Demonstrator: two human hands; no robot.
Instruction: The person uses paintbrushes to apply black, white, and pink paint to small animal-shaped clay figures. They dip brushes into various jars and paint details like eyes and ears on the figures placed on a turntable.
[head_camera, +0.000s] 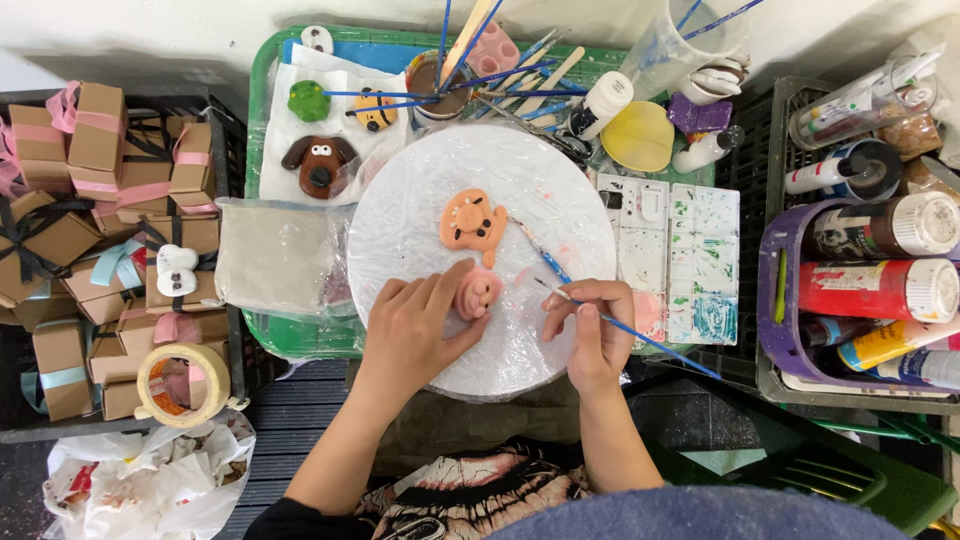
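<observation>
My left hand (415, 325) grips a small pink clay pig figure (479, 293) on the round white board (420, 210) wrapped in plastic film. My right hand (592, 325) holds a thin blue-handled paintbrush (640, 335), its tip pointing left toward the pink figure. An orange clay cat figure (472, 221) lies at the board's centre. A second blue brush (540, 256) rests on the board between the cat and my right hand.
White paint palettes (668, 262) lie right of the board. Paint bottles (880, 290) fill crates at right. A cup of brushes (440, 85), a brown dog figure (318, 163) and small figures sit behind. Ribboned cardboard boxes (100, 200) and a tape roll (183, 384) are at left.
</observation>
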